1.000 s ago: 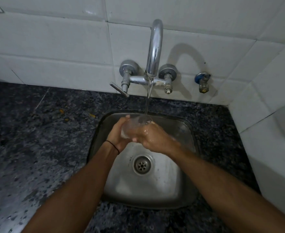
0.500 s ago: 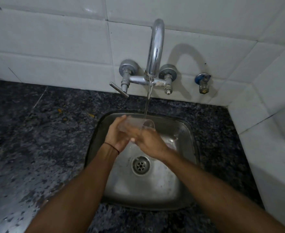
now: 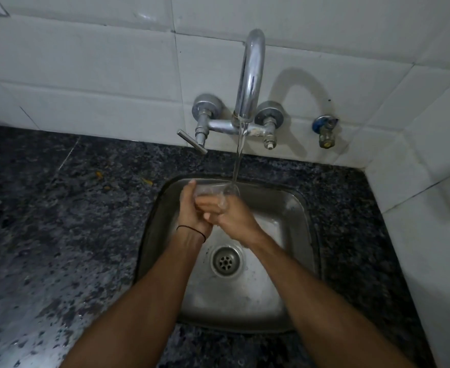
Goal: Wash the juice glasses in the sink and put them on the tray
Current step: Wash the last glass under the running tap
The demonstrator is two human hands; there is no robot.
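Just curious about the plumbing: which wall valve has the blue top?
The small separate valve at far right; the lever valve and its twin flanking the spout are plain chrome.

Dim overall, with a grey cast; light comes from about 10 o'clock, for the tap (image 3: 253, 75) throws a soft arched shadow on the tiles (image 3: 99, 62) toward 1 o'clock; bright streaks of glare run down the spout; the counter (image 3: 59, 208) is near black at 9 o'clock and has a pale wet sheen at 7 o'clock; the sink (image 3: 295, 208) gives a dull glint near centre; the glass (image 3: 210, 189) is smeared under running water, its outline hard to trace; tile lines bow at the edges, most at 3 o'clock; fine detail is soft.
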